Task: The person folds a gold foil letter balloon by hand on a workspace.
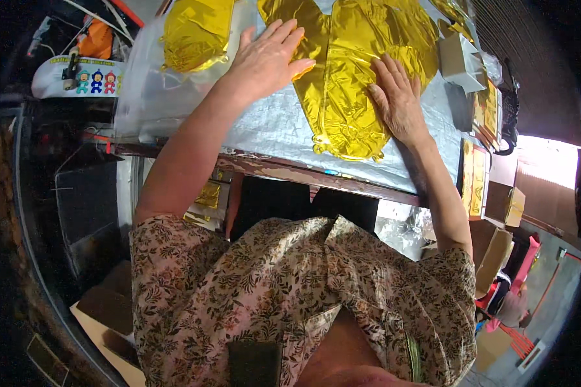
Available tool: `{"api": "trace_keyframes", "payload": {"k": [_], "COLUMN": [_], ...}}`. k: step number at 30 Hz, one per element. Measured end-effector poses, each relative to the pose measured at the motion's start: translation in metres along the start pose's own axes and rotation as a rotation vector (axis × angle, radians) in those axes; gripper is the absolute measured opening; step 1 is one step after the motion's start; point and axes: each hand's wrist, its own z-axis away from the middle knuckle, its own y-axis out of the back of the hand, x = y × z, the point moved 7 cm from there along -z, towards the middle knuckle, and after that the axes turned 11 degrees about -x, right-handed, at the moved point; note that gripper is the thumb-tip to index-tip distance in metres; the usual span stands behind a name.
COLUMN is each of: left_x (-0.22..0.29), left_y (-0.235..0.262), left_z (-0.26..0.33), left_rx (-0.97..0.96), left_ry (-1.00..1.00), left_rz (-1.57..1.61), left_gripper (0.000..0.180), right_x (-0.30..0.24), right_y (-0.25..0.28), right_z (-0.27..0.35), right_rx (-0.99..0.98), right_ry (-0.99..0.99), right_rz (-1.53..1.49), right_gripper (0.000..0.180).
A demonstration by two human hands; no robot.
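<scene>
A large gold foil balloon (348, 84) lay flat and deflated on the table (271, 129), whose top was covered with a silvery sheet, and everything else sat in relation to it. The left hand (268, 58) rested palm down with fingers spread and unclenched, its fingertips overlapping the balloon's left edge and gripping nothing. The right hand (397, 97) pressed flat on the balloon's right half, fingers extended, likewise grasping nothing. To the left of the balloon, past the left hand, a second gold foil piece (193, 32) lay crumpled on a clear plastic sheet (148, 90). To the balloon's right, near the table's edge, stood a small pale cardboard box (461, 61); what it held could not be told. Further right and lower lay a stack of yellow-and-red printed packets (474, 177), and beside them an open brown carton (505, 205) whose inside was not visible. Below the balloon, under the table's edge, a few scraps of gold foil (208, 195) showed.
</scene>
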Motion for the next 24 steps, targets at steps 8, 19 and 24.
{"api": "trace_keyframes", "payload": {"k": [8, 19, 24], "left_x": [-0.004, 0.014, 0.012], "left_y": [-0.004, 0.034, 0.031], "left_z": [-0.001, -0.004, 0.0], "left_rx": [-0.004, -0.317, -0.271], "left_ry": [0.002, 0.135, 0.095], "left_rz": [-0.039, 0.183, 0.154], "left_gripper": [0.066, 0.074, 0.071], "right_x": [0.003, 0.003, -0.018], "right_y": [-0.004, -0.004, 0.017], "right_z": [-0.005, -0.003, -0.009], "right_rx": [0.002, 0.075, -0.086], "right_ry": [0.039, 0.118, 0.01], "right_rz": [-0.024, -0.032, -0.199], "right_gripper": [0.055, 0.053, 0.053]}}
